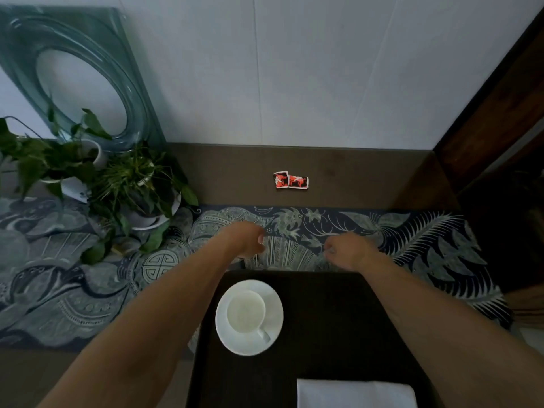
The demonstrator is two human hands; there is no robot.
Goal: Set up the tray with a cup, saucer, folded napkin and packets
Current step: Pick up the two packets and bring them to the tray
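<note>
A dark tray (329,325) lies in front of me on a patterned cloth. On its left part a white cup (246,312) stands on a white saucer (273,298). A white folded napkin (356,393) rests at the tray's near right edge. Two red and white packets (290,181) lie side by side on the brown table near the wall. My left hand (247,238) and my right hand (348,250) hover just beyond the tray's far edge, over the cloth, both curled with fingers closed and nothing visible in them.
Potted green plants (129,184) stand at the left on the blue patterned cloth (426,240). A glass panel with a round hole (85,78) leans against the white wall. Dark wooden furniture (494,119) rises at the right.
</note>
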